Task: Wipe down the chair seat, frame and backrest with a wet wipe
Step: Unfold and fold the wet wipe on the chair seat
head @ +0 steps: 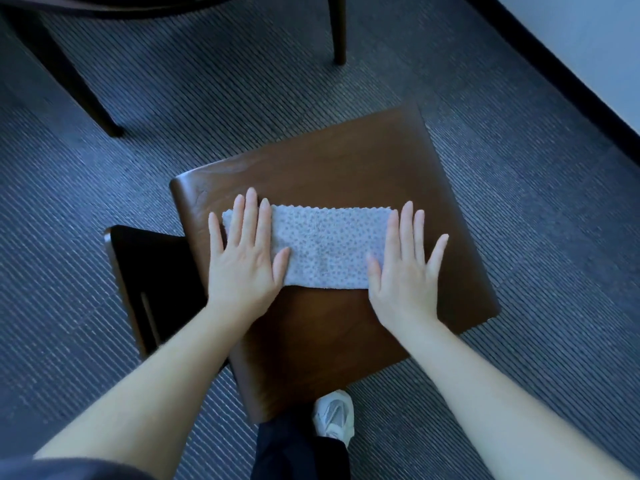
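The left hand (244, 252) and right hand (405, 268) lie spread flat, pinning each end of the wet wipe (329, 245) to the chair seat (346, 168); this likely keeps it taut for an even stroke.

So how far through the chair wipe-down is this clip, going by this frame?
Early, by the look of it. The wipe lies spread flat on the seat, pinned at its ends by the left hand and right hand, both open with palms down. So the seat is in hand; no wet streaks show how much is covered. The dark backrest at the left is untouched right now, and the frame is mostly hidden, so both seem left.
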A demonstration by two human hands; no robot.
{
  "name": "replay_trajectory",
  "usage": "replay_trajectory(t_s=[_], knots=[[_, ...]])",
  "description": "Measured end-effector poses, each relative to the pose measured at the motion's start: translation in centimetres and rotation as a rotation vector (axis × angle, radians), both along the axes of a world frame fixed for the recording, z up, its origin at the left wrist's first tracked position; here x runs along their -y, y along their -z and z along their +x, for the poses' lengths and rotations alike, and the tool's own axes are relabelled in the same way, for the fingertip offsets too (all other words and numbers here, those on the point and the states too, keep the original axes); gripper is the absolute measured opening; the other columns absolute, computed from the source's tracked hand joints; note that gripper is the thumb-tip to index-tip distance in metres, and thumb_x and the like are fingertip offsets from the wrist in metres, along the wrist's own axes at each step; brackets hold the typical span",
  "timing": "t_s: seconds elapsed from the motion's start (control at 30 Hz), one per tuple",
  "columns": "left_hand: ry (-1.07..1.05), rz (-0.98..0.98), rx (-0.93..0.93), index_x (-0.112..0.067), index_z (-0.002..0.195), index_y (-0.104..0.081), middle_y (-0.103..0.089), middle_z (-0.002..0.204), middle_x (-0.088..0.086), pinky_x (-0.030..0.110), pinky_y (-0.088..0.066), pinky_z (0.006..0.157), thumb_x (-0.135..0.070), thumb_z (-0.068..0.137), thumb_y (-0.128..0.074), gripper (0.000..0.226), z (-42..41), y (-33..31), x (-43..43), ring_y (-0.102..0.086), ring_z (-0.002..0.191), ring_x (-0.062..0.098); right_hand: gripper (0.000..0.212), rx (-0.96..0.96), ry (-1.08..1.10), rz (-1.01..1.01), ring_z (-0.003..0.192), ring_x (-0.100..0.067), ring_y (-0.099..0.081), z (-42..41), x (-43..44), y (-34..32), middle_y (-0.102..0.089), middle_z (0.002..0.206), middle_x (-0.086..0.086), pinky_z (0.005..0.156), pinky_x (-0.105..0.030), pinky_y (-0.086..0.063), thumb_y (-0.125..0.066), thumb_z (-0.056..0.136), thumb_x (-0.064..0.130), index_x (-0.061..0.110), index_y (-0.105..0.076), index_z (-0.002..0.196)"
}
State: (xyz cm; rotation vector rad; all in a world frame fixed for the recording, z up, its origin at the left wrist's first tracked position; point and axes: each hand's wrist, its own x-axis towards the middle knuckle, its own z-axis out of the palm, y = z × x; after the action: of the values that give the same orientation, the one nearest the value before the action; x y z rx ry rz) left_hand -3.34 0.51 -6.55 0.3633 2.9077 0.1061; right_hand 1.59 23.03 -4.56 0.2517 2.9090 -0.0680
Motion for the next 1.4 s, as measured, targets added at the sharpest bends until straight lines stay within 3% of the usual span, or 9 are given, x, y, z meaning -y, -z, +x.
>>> replay_trajectory(t_s=[0.17,0.23,0.37,0.43,0.6,0.8,0.93,1.07,1.4], knots=[[-0.28,0.048,0.086,-0.002,0.153,-0.016,-0.008,0.162,0.018,0.059,-0.007,0.118,-0.049,0.095,-0.024,0.075,3.4,-1.3,-2.6,-0.005,0.15,0.031,0.073,0.087,0.153,-0.057,0.148,-0.03,0.004,0.6,4.1,-0.2,0.001,0.16,-0.018,0.115,-0.062,-0.007,-0.017,0.097,0.049,0.004,-0.008,0.153],[-0.218,0.019,0.11,0.001,0.152,-0.019,-0.01,0.161,0.021,0.059,-0.008,0.118,-0.049,0.094,-0.025,0.076,4.9,-1.8,-1.9,-0.007,0.15,0.033,0.073,0.114,0.19,-0.06,0.148,-0.031,0.007,-1.0,3.6,0.5,0.005,0.16,-0.018,0.114,-0.064,-0.003,-0.017,0.097,0.051,0.005,-0.006,0.153],[0.108,-0.04,0.098,0.001,0.141,-0.042,-0.021,0.158,0.021,0.062,-0.009,0.116,-0.048,0.092,-0.034,0.07,6.1,-3.0,1.1,-0.017,0.148,0.036,0.068,0.092,-0.148,-0.057,0.147,-0.03,0.015,-6.3,1.2,0.8,0.014,0.16,-0.01,0.112,-0.066,0.005,-0.023,0.099,0.048,0.016,0.001,0.154],[0.207,0.017,0.037,-0.002,0.135,-0.049,-0.024,0.158,0.018,0.061,-0.011,0.117,-0.044,0.092,-0.038,0.061,4.6,-3.3,1.4,-0.02,0.147,0.035,0.066,0.041,-0.201,-0.099,0.147,-0.027,0.015,-8.5,0.5,-0.3,0.013,0.161,-0.007,0.113,-0.065,0.004,-0.027,0.099,0.044,0.018,0.001,0.154],[0.3,0.108,-0.031,-0.003,0.151,-0.028,-0.015,0.161,0.015,0.057,-0.011,0.119,-0.035,0.097,-0.034,0.063,-1.8,-2.4,-2.1,-0.012,0.15,0.029,0.067,-0.021,-0.15,-0.079,0.149,-0.024,0.007,-5.7,1.5,-0.9,0.004,0.161,-0.01,0.115,-0.062,-0.002,-0.018,0.099,0.043,0.007,-0.005,0.153],[0.514,-0.04,-0.024,-0.011,0.156,-0.008,-0.005,0.163,0.007,0.055,0.001,0.12,-0.044,0.1,-0.012,0.065,-7.1,0.1,-4.1,-0.001,0.151,0.019,0.071,0.051,-0.217,-0.011,0.148,-0.025,0.009,-6.1,1.3,2.1,0.004,0.161,-0.013,0.115,-0.063,-0.003,-0.011,0.097,0.05,0.006,-0.002,0.152],[0.314,-0.04,-0.042,-0.01,0.155,-0.004,-0.001,0.163,0.007,0.056,0.009,0.118,-0.048,0.1,-0.009,0.067,-6.5,0.1,-3.8,0.002,0.151,0.019,0.069,0.04,-0.346,-0.027,0.148,-0.023,0.01,-9.1,0.5,1.9,0.005,0.161,-0.011,0.114,-0.065,-0.005,-0.014,0.098,0.047,0.006,-0.004,0.152],[0.132,0.039,-0.042,-0.005,0.153,-0.001,0.001,0.163,0.013,0.056,0.007,0.118,-0.047,0.098,-0.01,0.07,-6.2,-0.5,-4.0,0.005,0.151,0.024,0.066,-0.018,-0.308,-0.059,0.149,-0.023,0.007,-9.5,2.3,1.4,0.003,0.161,-0.012,0.115,-0.062,-0.003,-0.014,0.098,0.042,0.004,-0.005,0.152],[0.139,-0.047,-0.044,-0.003,0.154,0.001,0.009,0.162,0.015,0.061,0.009,0.116,-0.052,0.1,-0.008,0.074,-6.4,-0.5,-2.7,0.01,0.15,0.026,0.068,-0.039,-0.191,-0.052,0.149,-0.022,0.005,-8.7,2.2,1.2,0.003,0.162,-0.01,0.116,-0.06,-0.004,-0.017,0.099,0.047,0.007,-0.004,0.153]])
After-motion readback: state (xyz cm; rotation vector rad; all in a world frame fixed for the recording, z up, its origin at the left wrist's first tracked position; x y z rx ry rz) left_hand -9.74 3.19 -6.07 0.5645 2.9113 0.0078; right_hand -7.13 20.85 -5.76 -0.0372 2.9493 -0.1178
